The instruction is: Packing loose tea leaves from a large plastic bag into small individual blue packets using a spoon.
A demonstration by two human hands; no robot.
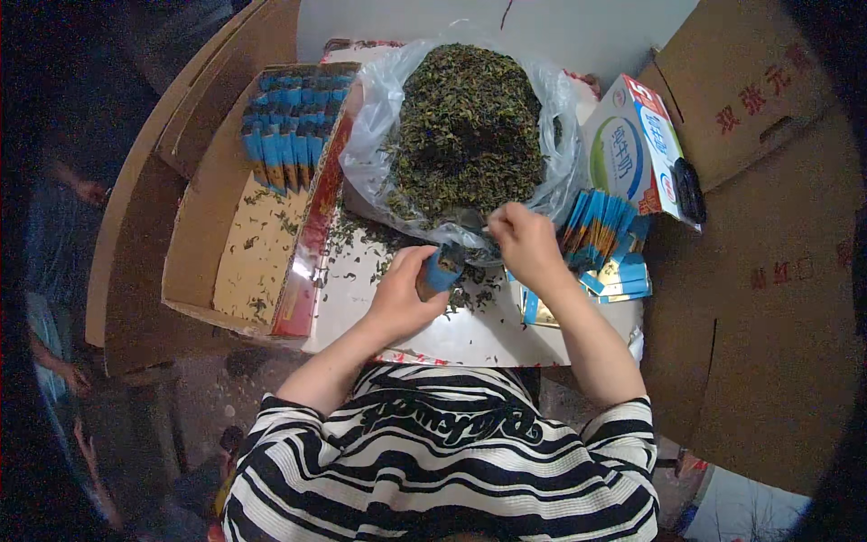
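A large heap of dried tea leaves (467, 129) fills a clear plastic bag (369, 146) before me. My left hand (406, 288) grips a small blue packet (443, 271), whose top faces the bag. At the bag's near edge, my right hand (525, 240) holds a small metal scoop (469, 218) against the leaves. Blue packets (291, 125) stand in rows in a cardboard box on the left. On the right, a bundle of blue packets (599, 223) lies above flat blue and gold packets (623, 278).
The open cardboard box (196, 244) has a red side and loose leaves inside. A milk carton box (620, 149) bears a black object (689, 192) at the right. Large cardboard (765, 223) flanks the white table (488, 342). Other people's arms (64, 369) show far left.
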